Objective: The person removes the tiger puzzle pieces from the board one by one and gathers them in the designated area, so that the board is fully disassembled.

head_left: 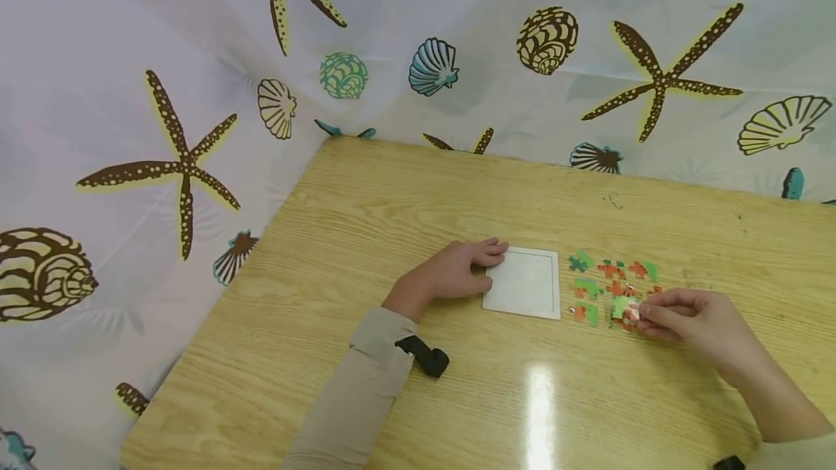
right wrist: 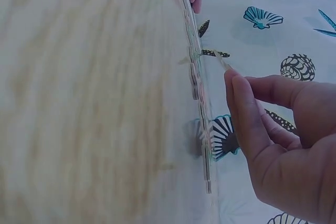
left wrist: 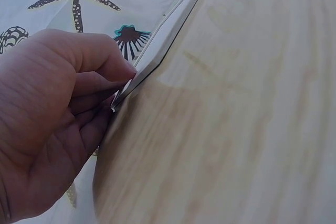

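Note:
A white square puzzle tray (head_left: 522, 283) with a thin dark line inside its rim lies flat on the table. My left hand (head_left: 460, 269) holds its left side, thumb on the near part of the edge and fingers at the far left corner. The left wrist view shows that hand (left wrist: 58, 114) against the tray's thin edge (left wrist: 152, 59). Between thumb and fingertips my right hand (head_left: 705, 325) pinches a green, white and orange jigsaw piece (head_left: 625, 309), held above the loose pieces. In the right wrist view the pinched piece (right wrist: 222, 61) appears edge-on, clear of the row below.
Right of the tray, several loose jigsaw pieces (head_left: 588, 286) in green and orange lie in rough rows. The wooden table (head_left: 366, 238) meets a shell-and-starfish patterned cloth (head_left: 392, 6) at the back and left. Small dark marks (head_left: 612, 200) dot the far tabletop.

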A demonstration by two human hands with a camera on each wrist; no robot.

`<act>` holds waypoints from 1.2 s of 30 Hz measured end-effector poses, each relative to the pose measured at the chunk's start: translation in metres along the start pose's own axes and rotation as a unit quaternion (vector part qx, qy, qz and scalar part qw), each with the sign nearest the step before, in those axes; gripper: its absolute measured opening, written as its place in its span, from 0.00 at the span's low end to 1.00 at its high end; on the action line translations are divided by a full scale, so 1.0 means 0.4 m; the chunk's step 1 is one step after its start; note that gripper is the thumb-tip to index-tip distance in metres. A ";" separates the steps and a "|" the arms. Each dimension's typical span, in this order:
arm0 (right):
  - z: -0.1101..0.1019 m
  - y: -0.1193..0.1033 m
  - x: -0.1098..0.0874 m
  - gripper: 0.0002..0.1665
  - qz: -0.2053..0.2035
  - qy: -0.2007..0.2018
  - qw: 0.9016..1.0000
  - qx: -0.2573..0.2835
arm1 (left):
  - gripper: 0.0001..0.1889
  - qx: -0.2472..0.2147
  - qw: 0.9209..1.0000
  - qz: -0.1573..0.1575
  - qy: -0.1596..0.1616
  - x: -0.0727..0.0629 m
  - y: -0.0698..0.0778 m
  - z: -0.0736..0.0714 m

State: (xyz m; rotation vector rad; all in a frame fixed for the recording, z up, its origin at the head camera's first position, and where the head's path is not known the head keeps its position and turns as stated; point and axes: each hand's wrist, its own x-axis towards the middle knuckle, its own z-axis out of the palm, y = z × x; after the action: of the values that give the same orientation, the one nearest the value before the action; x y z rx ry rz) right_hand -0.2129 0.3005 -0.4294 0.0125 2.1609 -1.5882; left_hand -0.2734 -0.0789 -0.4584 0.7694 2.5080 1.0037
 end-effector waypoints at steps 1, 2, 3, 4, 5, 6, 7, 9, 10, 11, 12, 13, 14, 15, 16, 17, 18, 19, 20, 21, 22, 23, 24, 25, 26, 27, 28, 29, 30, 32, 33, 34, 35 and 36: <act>-0.003 0.001 -0.001 0.20 0.001 0.000 1.000 0.001 | 0.28 0.001 1.000 0.001 0.000 0.001 0.000 0.000; -0.006 0.003 -0.002 0.20 0.001 0.000 1.000 0.002 | 0.28 0.001 1.000 0.001 0.001 0.001 0.000 0.000; -0.009 0.004 -0.003 0.21 0.002 -0.002 1.000 0.004 | 0.28 0.001 1.000 0.000 0.001 0.001 0.000 0.000; -0.011 0.006 -0.004 0.21 0.002 -0.003 1.000 0.004 | 0.28 -0.001 1.000 -0.001 0.002 0.001 0.000 0.000; -0.014 0.007 -0.005 0.21 0.002 -0.004 1.000 0.003 | 0.28 -0.001 1.000 -0.001 0.002 0.001 0.000 0.000; -0.016 0.009 -0.007 0.22 0.001 -0.004 1.000 0.002 | 0.28 -0.002 1.000 -0.001 0.002 0.001 -0.001 0.000; -0.019 0.011 -0.008 0.22 0.000 -0.004 1.000 -0.001 | 0.28 -0.003 1.000 -0.002 0.003 0.001 -0.001 0.000; -0.024 0.014 -0.011 0.23 0.001 -0.004 1.000 -0.008 | 0.28 -0.004 1.000 -0.002 0.002 0.000 -0.003 0.001; -0.026 0.015 -0.013 0.24 0.001 -0.004 1.000 -0.011 | 0.28 -0.004 1.000 -0.002 0.002 0.000 -0.003 0.002; -0.029 0.017 -0.015 0.24 0.001 -0.004 1.000 -0.015 | 0.28 -0.006 1.000 -0.001 0.003 0.001 -0.004 0.002; -0.031 0.018 -0.017 0.24 0.002 -0.004 1.000 -0.018 | 0.28 -0.008 1.000 -0.001 0.003 0.001 -0.004 0.002; -0.034 0.019 -0.018 0.24 0.003 -0.005 1.000 -0.022 | 0.28 -0.010 1.000 -0.002 0.003 0.001 -0.004 0.002; -0.036 0.020 -0.019 0.24 0.004 -0.006 1.000 -0.023 | 0.28 -0.011 1.000 -0.002 0.004 0.001 -0.004 0.002; -0.038 0.021 -0.020 0.25 0.004 -0.007 1.000 -0.024 | 0.28 -0.013 1.000 0.000 0.004 0.001 -0.004 0.001; -0.040 0.021 -0.022 0.25 0.006 -0.007 1.000 -0.024 | 0.28 -0.016 1.000 0.001 0.004 0.000 -0.004 0.000; -0.042 0.023 -0.022 0.25 0.006 -0.008 1.000 -0.025 | 0.28 -0.018 1.000 0.002 0.004 0.000 -0.005 0.000; -0.043 0.024 -0.023 0.25 0.007 -0.008 1.000 -0.025 | 0.28 -0.021 1.000 0.002 0.003 0.000 -0.006 0.000; -0.045 0.025 -0.023 0.25 0.007 -0.009 1.000 -0.023 | 0.28 -0.023 1.000 0.003 0.003 0.001 -0.006 0.000; -0.047 0.026 -0.024 0.25 0.010 -0.008 1.000 -0.021 | 0.28 -0.027 1.000 0.003 0.002 0.001 -0.006 0.000; -0.049 0.028 -0.024 0.25 0.010 -0.006 1.000 -0.020 | 0.28 -0.030 1.000 0.003 0.002 0.000 -0.006 0.000; -0.051 0.030 -0.024 0.26 0.011 -0.005 1.000 -0.019 | 0.28 -0.034 0.999 0.002 0.001 0.001 -0.005 0.001; -0.052 0.032 -0.025 0.26 0.010 -0.004 1.000 -0.020 | 0.28 -0.035 0.999 0.001 0.001 0.001 -0.004 0.001; -0.053 0.034 -0.025 0.26 0.011 -0.002 1.000 -0.020 | 0.28 -0.036 0.999 0.001 0.001 0.002 -0.003 0.002; -0.055 0.036 -0.026 0.26 0.011 0.000 1.000 -0.022 | 0.28 -0.037 0.999 0.001 0.002 0.002 -0.001 0.002; -0.057 0.038 -0.027 0.26 0.013 0.002 1.000 -0.025 | 0.28 -0.036 0.999 0.000 0.002 0.002 0.000 0.003; -0.059 0.040 -0.027 0.26 0.012 0.004 1.000 -0.027 | 0.28 -0.034 0.999 0.000 0.003 0.002 0.000 0.004; -0.061 0.042 -0.029 0.26 0.014 0.006 0.999 -0.031 | 0.28 -0.033 0.999 0.000 0.003 0.002 0.000 0.004; -0.064 0.044 -0.030 0.26 0.016 0.009 0.999 -0.034 | 0.28 -0.031 1.000 0.001 0.003 0.003 0.000 0.005; -0.067 0.046 -0.031 0.25 0.016 0.011 0.999 -0.037 | 0.28 -0.030 1.000 0.002 0.003 0.004 0.000 0.005; -0.072 0.050 -0.033 0.25 0.018 0.014 0.999 -0.043 | 0.28 -0.026 1.000 0.004 0.003 0.004 -0.002 0.006; -0.074 0.050 -0.033 0.25 0.021 0.016 0.999 -0.045 | 0.28 -0.026 1.000 0.003 0.003 0.004 -0.003 0.006; -0.075 0.052 -0.033 0.25 0.021 0.015 0.999 -0.047 | 0.28 -0.025 1.000 0.002 0.004 0.004 -0.003 0.006; -0.075 0.053 -0.032 0.25 0.023 0.015 0.998 -0.048 | 0.28 -0.023 1.000 0.002 0.004 0.004 -0.005 0.006; -0.076 0.053 -0.031 0.25 0.025 0.014 0.998 -0.049 | 0.28 -0.022 1.000 0.003 0.005 0.004 -0.007 0.007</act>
State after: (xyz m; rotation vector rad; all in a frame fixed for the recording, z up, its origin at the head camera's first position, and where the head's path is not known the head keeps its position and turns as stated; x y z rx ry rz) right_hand -0.2066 0.3382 -0.4370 0.0574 2.2393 -1.4612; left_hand -0.2742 -0.0781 -0.4624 0.7601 2.4860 1.0634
